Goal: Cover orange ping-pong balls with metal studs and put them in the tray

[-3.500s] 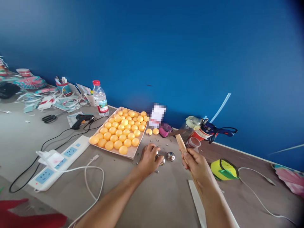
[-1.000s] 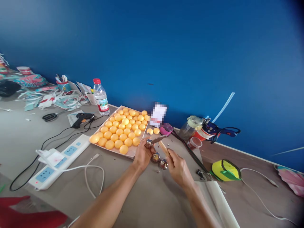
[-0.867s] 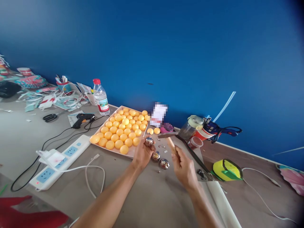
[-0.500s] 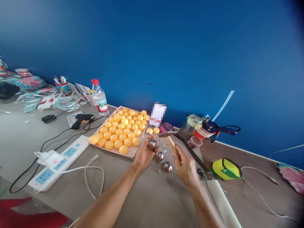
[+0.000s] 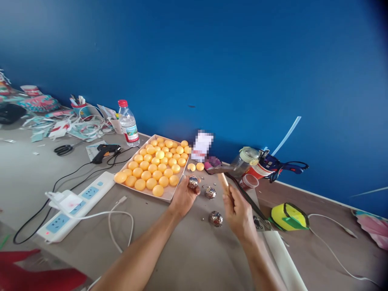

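My left hand [image 5: 182, 198] is closed around a shiny crumpled foil ball [image 5: 193, 182], whose top shows above the fingers. My right hand [image 5: 239, 211] grips the wooden handle of a hammer [image 5: 223, 184]; its dark metal head is raised to the right of the held ball, not touching it. Between my hands, a second foil ball [image 5: 210, 192] rests on the table, and a third foil ball [image 5: 216, 218] sits nearer to me. Small bits lie scattered around them.
A shallow box [image 5: 165, 198] of orange balls stands beyond my left hand, with two loose orange balls [image 5: 195, 166] beside it. Left are a power strip [image 5: 103, 185], glue gun [image 5: 103, 153] and water bottle [image 5: 129, 127]. A clear jar [image 5: 242, 161] and yellow-green pouch [image 5: 289, 216] stand right.
The hammer head has shifted right, away from the held ball. The middle foil ball has rolled away from my left hand, and the nearest ball has moved slightly toward me.
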